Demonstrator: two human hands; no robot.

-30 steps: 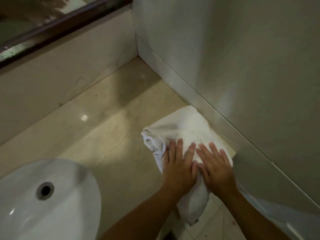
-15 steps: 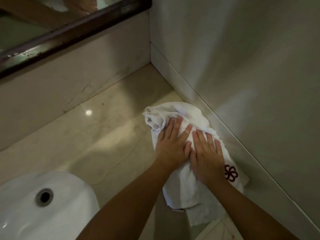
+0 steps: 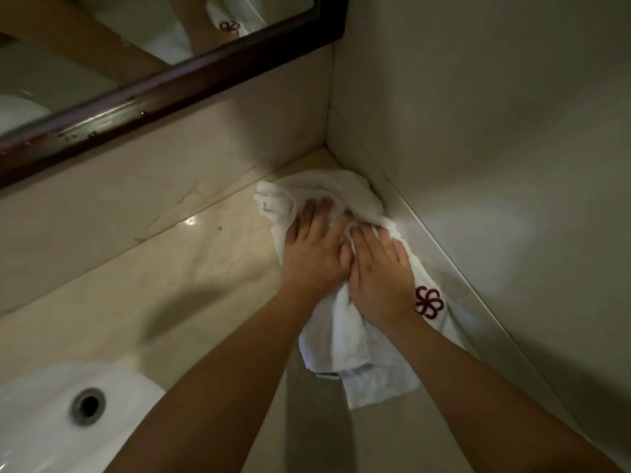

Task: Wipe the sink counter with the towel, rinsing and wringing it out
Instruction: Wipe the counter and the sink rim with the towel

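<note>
A white towel [image 3: 355,349] with a dark red flower emblem lies bunched on the beige stone counter [image 3: 164,288], its far end pushed into the back right corner. My left hand [image 3: 314,250] presses flat on the towel, fingers straight and pointing toward the corner. Beside it, touching it, my right hand [image 3: 382,268] also presses flat on the towel. The towel's near end trails back toward me under my forearms. The white sink basin [image 3: 41,414] with its round drain sits at the lower left.
A side wall [image 3: 495,165] with a low stone skirting runs along the counter's right edge. A back splash rises behind the counter, and above it hangs a mirror in a dark wooden frame [image 3: 191,83].
Both hands have pushed the towel away from me along the right wall, from the counter's front area into the back corner. The towel has bunched up at its far end.
</note>
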